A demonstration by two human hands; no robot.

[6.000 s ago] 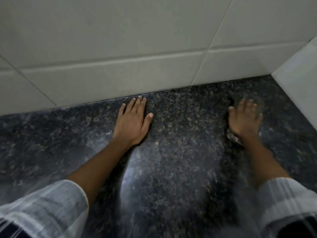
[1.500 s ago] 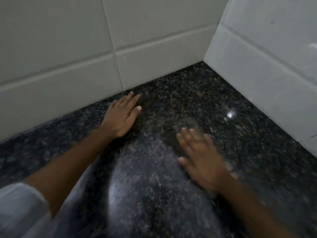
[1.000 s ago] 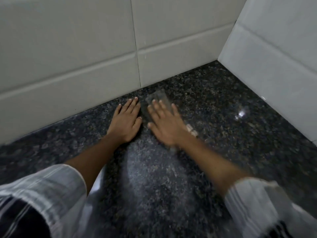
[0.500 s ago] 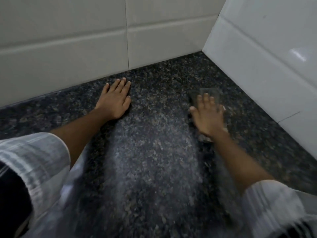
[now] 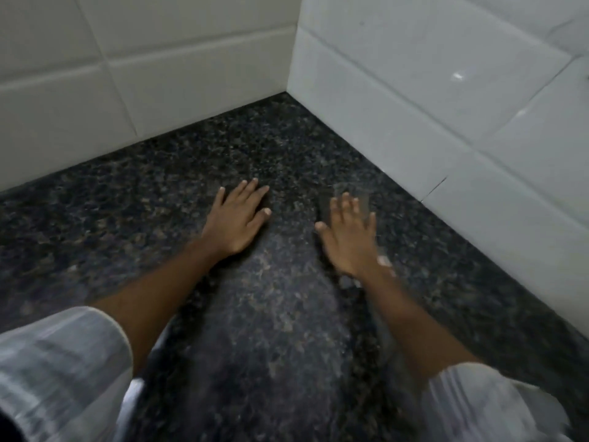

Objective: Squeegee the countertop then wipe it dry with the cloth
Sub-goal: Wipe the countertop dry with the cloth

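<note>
Granite, dark and speckled with brown flecks, makes up the desk (image 5: pixel 153 218), which fills the lower and middle part of the frame and runs into a corner at the upper centre. Pale rectangular wall tiles (image 5: pixel 191 74) stand behind it across the upper left, and whiter glossy side wall tiles (image 5: pixel 446 100) close it off on the right, one of them carrying a small bright glint. The left hand (image 5: pixel 237 220) lies at the centre of the frame, palm down and flat on the stone, its fingers close together and pointing toward the corner, the thumb angled out to the right. Near it on the right, with a strip of bare stone between them, the right hand (image 5: pixel 347 237) is also palm down with its fingers spread, and it is smeared by motion blur. Under that hand is a thin, grey, half-transparent-looking cloth (image 5: pixel 345 194), whose far edge shows just beyond the fingertips while a pale scrap of it shows by the wrist; the hand presses on it flat and does not pinch it. A lighter, hazy patch (image 5: pixel 280 314) covers the stone between the two forearms, toward the bottom of the frame. Both forearms are bare, and loose white striped sleeves (image 5: pixel 60 362) sit at the lower left and lower right corners, also blurred.
</note>
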